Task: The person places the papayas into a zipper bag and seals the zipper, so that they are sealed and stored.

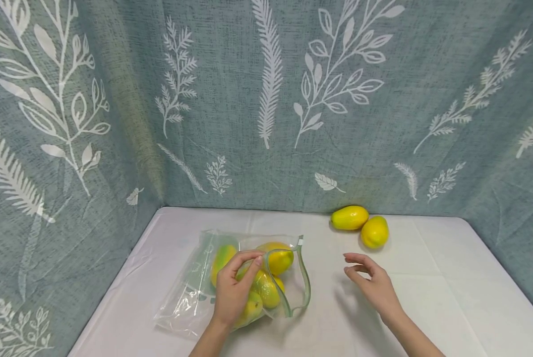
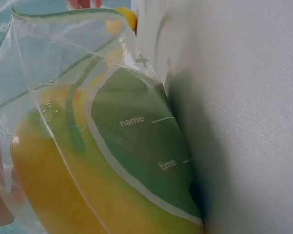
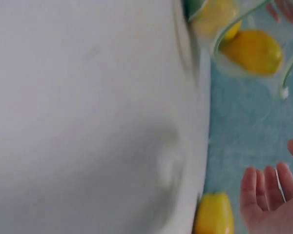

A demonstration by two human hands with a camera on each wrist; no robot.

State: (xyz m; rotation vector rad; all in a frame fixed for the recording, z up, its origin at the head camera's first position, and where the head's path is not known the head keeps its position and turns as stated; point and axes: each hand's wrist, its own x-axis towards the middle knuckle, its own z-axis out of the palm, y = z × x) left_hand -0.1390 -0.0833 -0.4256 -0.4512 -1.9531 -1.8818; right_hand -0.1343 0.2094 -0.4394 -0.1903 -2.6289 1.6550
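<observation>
Apparently, the bagging of fruit is well advanced but unfinished. On the left of the table (image 1: 431,307), a clear bag (image 1: 187,291) is laid with its green-edged mouth (image 1: 307,280) turned to the right and left unsealed. At least four yellow fruits (image 1: 280,260) can be counted inside; whether another is hidden beneath the hand cannot be told. By the mouth, the film is pinched between thumb and forefinger of the left hand (image 1: 232,292).

To the right of the bag, nothing is held by the right hand (image 1: 374,287): its fingers are loosely bent, with a gap left between thumb and forefinger. Beyond it, near the far edge, two loose fruits are seen side by side, a long one (image 1: 349,218) and a rounder one (image 1: 375,232). These, and the sealing, are judged to be what is left. Everything is backed by a leaf-patterned curtain (image 1: 230,99).
</observation>
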